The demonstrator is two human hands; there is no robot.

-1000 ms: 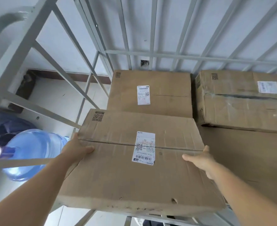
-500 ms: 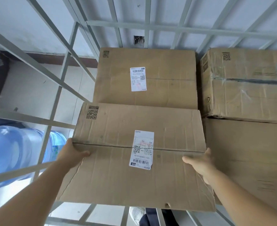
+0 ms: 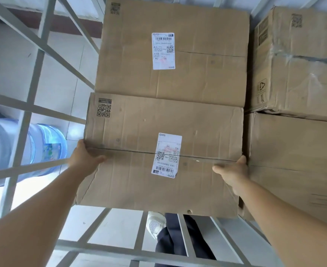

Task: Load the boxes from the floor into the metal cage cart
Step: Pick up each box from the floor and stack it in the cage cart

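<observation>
Since a second ago your box point(image 3: 158, 151) has dropped into the metal cage cart point(image 3: 33, 45) against the rear box point(image 3: 172, 51), left hand point(image 3: 85, 158) and right hand point(image 3: 234, 170) curled over its side edges — right fingers could pinch against the neighbouring stack point(image 3: 293, 160).

Matt brown corrugated cardboard on the near box point(image 3: 139, 170), creased and dented, with a glossy strip of clear tape along its seam and a white paper label point(image 3: 166, 155). Same dull, scuffed cardboard on the far box point(image 3: 170, 74) and the right-hand boxes point(image 3: 297, 64), the upper one wrapped in shiny, wrinkled tape. Grey-painted metal, smooth and matt, on the cage cart bars point(image 3: 33, 108); translucent blue plastic, probably glossy, on the water bottle point(image 3: 43, 147).
</observation>
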